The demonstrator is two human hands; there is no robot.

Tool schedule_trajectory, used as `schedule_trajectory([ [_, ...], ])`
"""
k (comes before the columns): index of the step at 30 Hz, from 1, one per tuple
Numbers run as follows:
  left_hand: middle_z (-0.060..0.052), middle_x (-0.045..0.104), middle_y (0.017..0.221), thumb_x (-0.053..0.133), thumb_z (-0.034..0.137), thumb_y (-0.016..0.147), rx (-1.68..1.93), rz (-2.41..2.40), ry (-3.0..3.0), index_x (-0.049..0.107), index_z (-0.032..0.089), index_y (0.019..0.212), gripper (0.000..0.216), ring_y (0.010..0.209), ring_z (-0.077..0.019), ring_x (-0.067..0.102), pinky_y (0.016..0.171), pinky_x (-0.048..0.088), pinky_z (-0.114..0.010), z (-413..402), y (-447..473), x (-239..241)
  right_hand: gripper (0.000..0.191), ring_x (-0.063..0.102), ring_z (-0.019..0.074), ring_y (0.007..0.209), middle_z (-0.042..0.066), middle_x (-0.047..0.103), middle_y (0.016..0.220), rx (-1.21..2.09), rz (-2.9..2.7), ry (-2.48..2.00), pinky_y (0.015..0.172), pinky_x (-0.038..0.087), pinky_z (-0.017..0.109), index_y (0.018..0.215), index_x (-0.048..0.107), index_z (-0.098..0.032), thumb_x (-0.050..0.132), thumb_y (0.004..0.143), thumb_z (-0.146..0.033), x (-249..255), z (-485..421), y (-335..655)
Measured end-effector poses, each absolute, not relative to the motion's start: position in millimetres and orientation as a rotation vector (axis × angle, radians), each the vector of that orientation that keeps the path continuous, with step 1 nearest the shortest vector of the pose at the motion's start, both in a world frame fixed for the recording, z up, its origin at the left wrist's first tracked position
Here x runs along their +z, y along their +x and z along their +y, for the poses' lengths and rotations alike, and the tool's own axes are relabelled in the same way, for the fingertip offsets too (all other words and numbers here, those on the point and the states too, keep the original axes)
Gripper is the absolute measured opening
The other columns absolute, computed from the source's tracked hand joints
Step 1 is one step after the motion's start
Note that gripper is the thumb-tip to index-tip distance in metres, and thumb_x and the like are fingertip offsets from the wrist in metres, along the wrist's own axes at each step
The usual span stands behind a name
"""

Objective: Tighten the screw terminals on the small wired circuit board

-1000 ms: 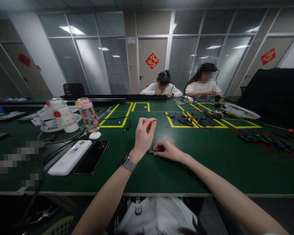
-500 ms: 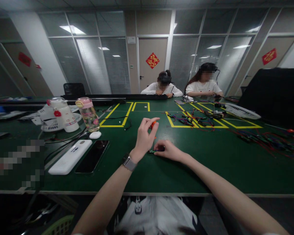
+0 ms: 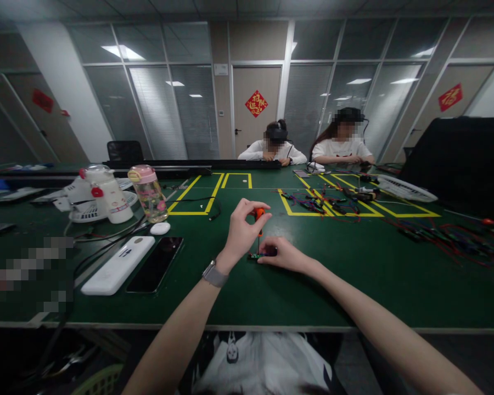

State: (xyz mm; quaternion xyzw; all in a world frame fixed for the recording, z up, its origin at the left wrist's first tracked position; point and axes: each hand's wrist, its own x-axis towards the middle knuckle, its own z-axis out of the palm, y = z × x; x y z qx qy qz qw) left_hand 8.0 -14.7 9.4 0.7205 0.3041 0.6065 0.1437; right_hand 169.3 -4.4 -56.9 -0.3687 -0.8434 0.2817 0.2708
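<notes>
Left hand [image 3: 242, 233] has turned the screwdriver [image 3: 258, 215] above the green office table [image 3: 354, 274].

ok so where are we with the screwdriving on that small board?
Done: nothing provable. The small green circuit board lies flat on the green table, and any finished screws are too small to see.
In hand: the left hand holds the orange-handled mini screwdriver upright with its tip on the board, and the right hand pins it.
Left: can't tell for this board. Tangled coloured wire bundles lie farther across the table.

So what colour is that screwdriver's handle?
Orange, best seen in the head view, where the left hand pinches the screwdriver handle.
</notes>
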Motion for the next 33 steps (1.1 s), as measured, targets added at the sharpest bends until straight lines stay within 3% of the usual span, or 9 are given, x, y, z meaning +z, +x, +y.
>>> schedule_trajectory([
  [7, -0.001, 0.056, 0.087, 0.069, 0.021, 0.083, 1.795, 0.983, 2.254, 0.069, 0.021, 0.095, 0.012, 0.079, -0.013, 0.057, 0.075, 0.048, -0.027, -19, 10, 9, 0.035, 0.059, 0.0163, 0.075, 0.002, 0.064, 0.086, 0.894, -1.916, -0.849, 0.071, 0.05, 0.03, 0.096, 0.063, -0.016, 0.077, 0.071, -0.036, -56, -3, 164],
  [15, -0.006, 0.057, 0.096, 0.045, 0.023, 0.097, 1.778, 1.094, 2.452, 0.064, 0.02, 0.116, 0.027, 0.092, -0.0175, 0.056, 0.082, 0.048, -0.031, -21, 9, 5, 0.043, 0.061, 0.019, 0.089, 0.006, 0.064, 0.103, 0.677, -1.665, -0.654, 0.084, 0.051, 0.035, 0.114, 0.055, -0.02, 0.072, 0.075, -0.024, -29, -6, 145],
  [26, -0.007, 0.062, 0.099, 0.045, 0.021, 0.096, 1.557, 0.98, 2.442, 0.068, 0.017, 0.108, 0.025, 0.094, -0.0176, 0.06, 0.084, 0.05, -0.032, -29, 10, 28, 0.028, 0.059, 0.0174, 0.075, 0.002, 0.062, 0.086, 0.585, -1.682, -0.774, 0.074, 0.052, 0.033, 0.1, 0.055, -0.019, 0.068, 0.076, -0.026, -22, -8, 150],
  [29, -0.006, 0.065, 0.096, 0.044, 0.023, 0.097, 1.328, 0.943, 2.551, 0.07, 0.016, 0.097, 0.027, 0.089, -0.0167, 0.062, 0.082, 0.05, -0.031, -24, 2, 45, 0.028, 0.056, 0.0168, 0.072, 0.001, 0.06, 0.081, 0.597, -1.69, -0.812, 0.07, 0.051, 0.032, 0.097, 0.055, -0.019, 0.069, 0.075, -0.029, -23, -6, 151],
  [33, -0.008, 0.066, 0.094, 0.043, 0.021, 0.097, 1.19, 1.025, 2.842, 0.069, 0.014, 0.1, 0.027, 0.089, -0.0176, 0.062, 0.079, 0.049, -0.03, -9, -10, 61, 0.035, 0.057, 0.0172, 0.073, 0.003, 0.062, 0.087, 0.575, -1.679, -0.831, 0.072, 0.051, 0.033, 0.105, 0.053, -0.02, 0.069, 0.075, -0.028, -26, -4, 149],
])
